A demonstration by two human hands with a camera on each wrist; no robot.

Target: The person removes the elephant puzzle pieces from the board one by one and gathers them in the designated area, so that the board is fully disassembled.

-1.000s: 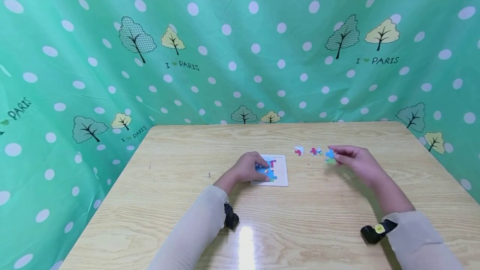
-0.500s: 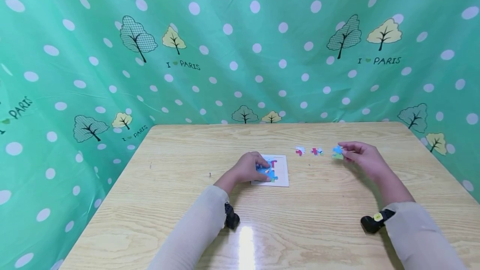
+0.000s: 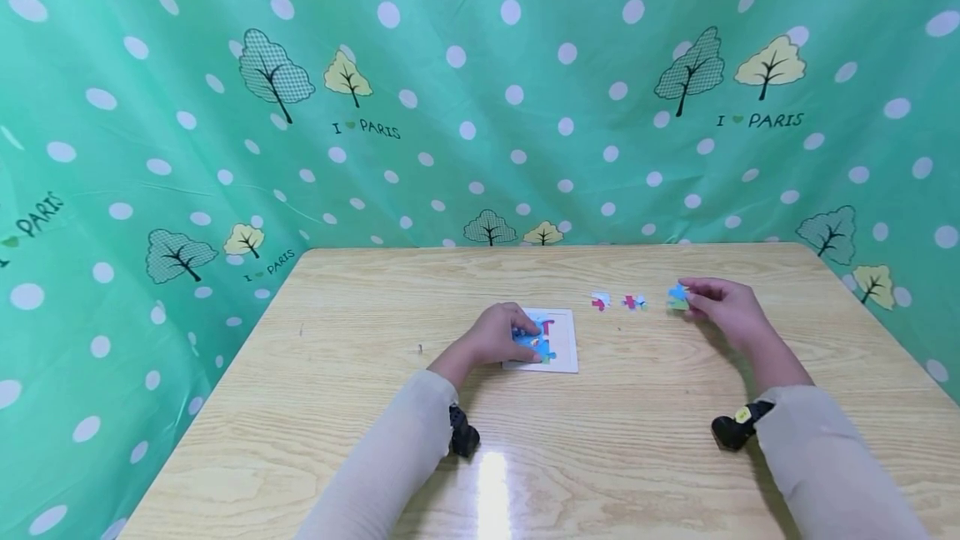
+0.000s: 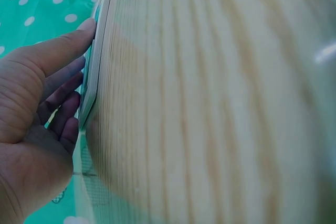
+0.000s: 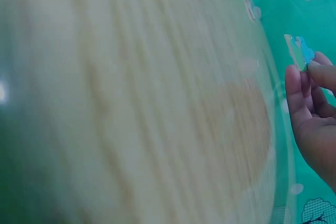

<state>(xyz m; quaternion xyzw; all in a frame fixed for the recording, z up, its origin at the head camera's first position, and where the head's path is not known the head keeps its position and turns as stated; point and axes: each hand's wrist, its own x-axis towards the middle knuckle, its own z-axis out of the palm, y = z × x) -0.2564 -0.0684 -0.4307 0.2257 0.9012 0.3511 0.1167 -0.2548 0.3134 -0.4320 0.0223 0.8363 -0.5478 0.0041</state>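
My right hand (image 3: 726,311) pinches a blue and green jigsaw puzzle piece (image 3: 678,296) between thumb and fingers, at the back right of the table. The right wrist view shows this puzzle piece (image 5: 300,51) standing up out of the fingertips. Over the white puzzle tray (image 3: 567,348) my left hand (image 3: 504,335) rests with loosely bent fingers, thumb towards the near side. Joined blue pieces (image 3: 542,347) with a bit of red lie in the tray, partly hidden under that hand. From the left wrist, the puzzle tray (image 4: 97,66) appears edge-on, thumb at its upper face.
Two small groups of loose pieces lie between the hands: a white and red piece (image 3: 600,301) and a red, white and dark one (image 3: 633,302). The wooden table (image 3: 615,440) ends at a green dotted curtain (image 3: 420,107) behind it.
My right hand has drawn right and slightly away from the loose pieces, carrying the blue and green puzzle piece and turning it more upright. My left hand stays where it was.
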